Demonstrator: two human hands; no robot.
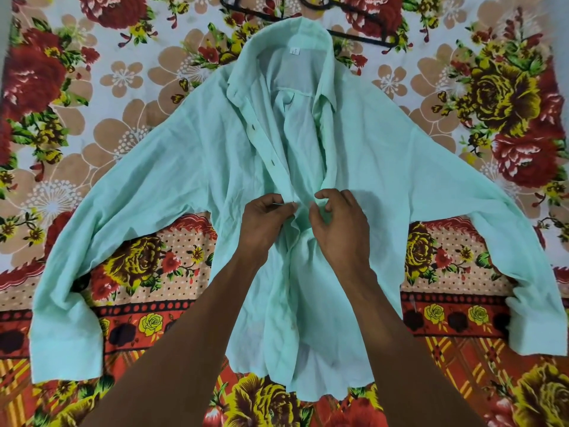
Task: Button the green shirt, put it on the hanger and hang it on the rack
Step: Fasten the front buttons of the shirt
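My green shirt (pixel 191 167) lies spread front-up on the flowered bedsheet (pixel 61 87), sleeves out to both sides, the black hanger (pixel 363 38) just beyond its collar. My left hand (pixel 264 220) pinches the buttonhole edge at mid-front; my right hand (pixel 338 226) has its fingers curled, pinching the facing edge beside it. The cloth looks thin, light and limp, so I judge it will bunch and slide. Best to hold right at the stiffer placket, close to each button.

Spread sleeves (pixel 129 192) flank bare bedsheet (pixel 123 72) beside black hanger (pixel 363 37)
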